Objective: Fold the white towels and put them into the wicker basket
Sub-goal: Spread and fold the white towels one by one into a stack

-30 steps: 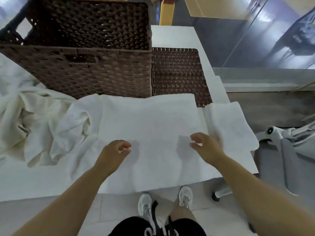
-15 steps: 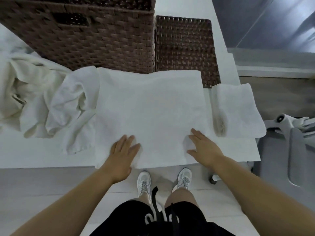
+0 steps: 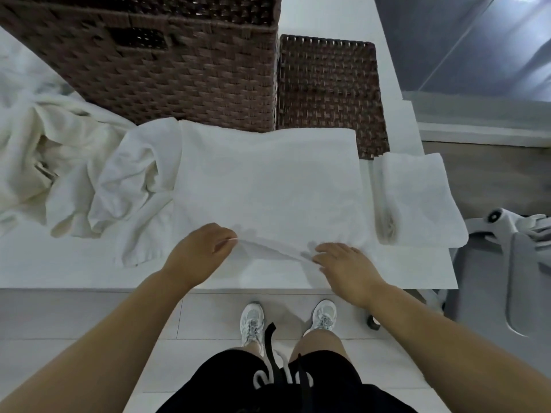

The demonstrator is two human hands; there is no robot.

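Note:
A white towel [image 3: 268, 180] lies spread flat on the white table [image 3: 59, 263], in front of the big brown wicker basket [image 3: 179, 70]. My left hand [image 3: 202, 251] pinches the towel's near edge and lifts it a little off the table. My right hand [image 3: 343, 263] grips the same edge further right, fingers curled over the cloth. A folded white towel [image 3: 417, 198] rests at the table's right end. A heap of crumpled white towels [image 3: 74, 174] lies to the left.
The flat wicker lid [image 3: 328, 93] lies to the right of the basket. A grey chair base [image 3: 507, 234] stands beyond the table's right end. My legs and white shoes [image 3: 253, 320] are on the tiled floor below the table's front edge.
Both hands went from lying flat on the towel to taking hold of its near edge, which now rises off the table. The view has tilted further down.

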